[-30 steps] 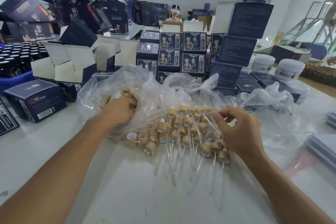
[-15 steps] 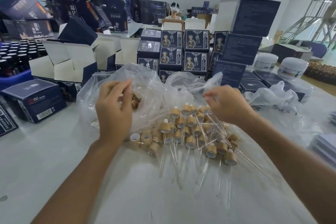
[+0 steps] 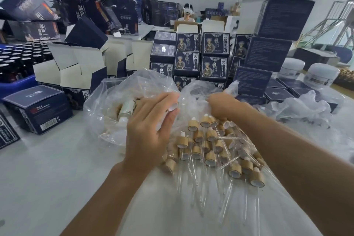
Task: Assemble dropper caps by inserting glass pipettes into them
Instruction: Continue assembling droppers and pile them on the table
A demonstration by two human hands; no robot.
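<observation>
My left hand (image 3: 149, 130) pinches a bamboo dropper cap (image 3: 174, 105) at its fingertips, the cap's white opening turned to the right. My right hand (image 3: 224, 106) is level with it and close on the right. Its fingers are curled round a glass pipette that the hand mostly hides. Below both hands, a pile of assembled droppers (image 3: 210, 147) with bamboo caps and long glass tubes lies on a clear plastic sheet (image 3: 239, 207). A clear plastic bag (image 3: 107, 105) of loose caps stands behind my left hand.
Dark blue product boxes (image 3: 214, 57) are stacked right behind the bag, with open cartons (image 3: 76, 63) to the left. A blue box (image 3: 38, 107) lies at the left. White jars (image 3: 321, 75) and crumpled plastic (image 3: 302, 107) are on the right. A person (image 3: 186, 13) sits far behind.
My left hand came out of the bag with a cap, and my right hand lifted from the pile with a pipette. Both hands have moved together above the pile.
</observation>
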